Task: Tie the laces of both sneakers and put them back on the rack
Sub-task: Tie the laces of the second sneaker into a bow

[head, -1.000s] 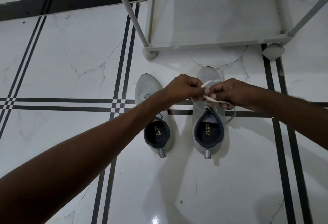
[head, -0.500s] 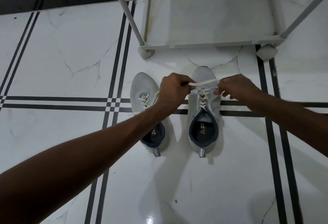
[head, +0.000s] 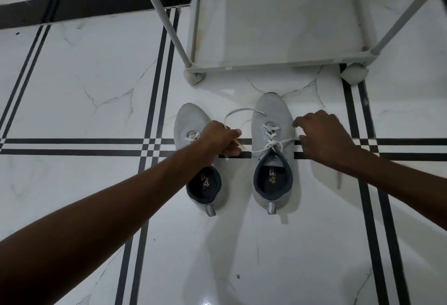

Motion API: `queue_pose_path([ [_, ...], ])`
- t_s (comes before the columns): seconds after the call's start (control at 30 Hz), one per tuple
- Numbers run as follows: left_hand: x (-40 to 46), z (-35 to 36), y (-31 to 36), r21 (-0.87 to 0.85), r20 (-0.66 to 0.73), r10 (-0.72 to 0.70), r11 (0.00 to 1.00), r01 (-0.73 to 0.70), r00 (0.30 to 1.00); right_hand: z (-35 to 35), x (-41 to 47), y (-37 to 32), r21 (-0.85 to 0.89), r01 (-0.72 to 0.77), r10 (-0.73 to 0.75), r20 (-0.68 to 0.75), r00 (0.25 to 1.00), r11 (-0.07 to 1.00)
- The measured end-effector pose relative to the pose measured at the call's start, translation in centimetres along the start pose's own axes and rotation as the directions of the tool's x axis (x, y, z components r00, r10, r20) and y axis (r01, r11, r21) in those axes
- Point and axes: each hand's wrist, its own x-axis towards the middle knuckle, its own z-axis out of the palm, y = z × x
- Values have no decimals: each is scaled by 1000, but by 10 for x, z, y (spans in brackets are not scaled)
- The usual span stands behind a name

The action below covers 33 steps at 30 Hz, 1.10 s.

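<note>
Pulling sideways on a white lace end (head: 238, 113), the person's left hand (head: 221, 141) is closed in a fist around it, over the gap between two pale grey mesh sneakers. The right hand (head: 324, 136) is curled at the outer side of the right sneaker (head: 271, 116), its fingers pinching the other lace end (head: 285, 140), which runs taut from a crossing near the top eyelets. The free part of the left strand loops forward across this shoe's toe. The left sneaker (head: 191, 120), partly hidden under the left wrist, sits just beside its partner with laces loose at the tongue. Both shoes stand on the glossy white marble floor (head: 84, 82) with black stripe inlays, toes pointing at a light grey metal shoe rack (head: 266, 65), whose bottom shelf holds nothing.
</note>
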Motion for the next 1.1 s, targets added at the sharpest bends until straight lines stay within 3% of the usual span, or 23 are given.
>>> queue_pose_path([
  [0.03,0,4,-4,193,-42,95,978,-85,995,0,-1,-8,112,42,-41,-20,999,993],
  [0.1,-6,11,-9,558,-113,390,786,-266,914,1,-4,-20,280,88,-87,-15,996,956],
  [0.17,-16,22,-11,662,-3,593,605,-443,805,5,-6,-23,355,90,-95,-4,995,930],
  [0.27,-18,37,-12,645,200,539,556,-524,818,10,-6,-20,501,12,-12,-3,1000,865],
  [0.4,-12,42,-12,638,190,531,573,-515,826,11,-6,-21,602,-86,66,56,996,794],
  [0.57,-12,39,-12,645,242,544,529,-552,803,18,-11,-22,465,67,-43,-63,997,883],
  [0.63,-9,29,-10,694,306,547,432,-576,779,18,-10,-19,387,115,-95,-70,993,915],
  [0.77,-9,16,-22,828,408,527,129,-545,745,27,-15,-7,314,126,-118,-44,992,941],
  [0.87,-15,19,-28,850,443,515,19,-527,734,32,-14,-3,294,119,-116,-26,993,949],
  [1.0,-12,17,-29,855,428,506,44,-518,749,35,-7,-2,270,122,-116,-38,992,955],
  [1.1,-7,12,-19,810,442,452,171,-561,775,29,-4,3,310,88,-92,-1,996,947],
])
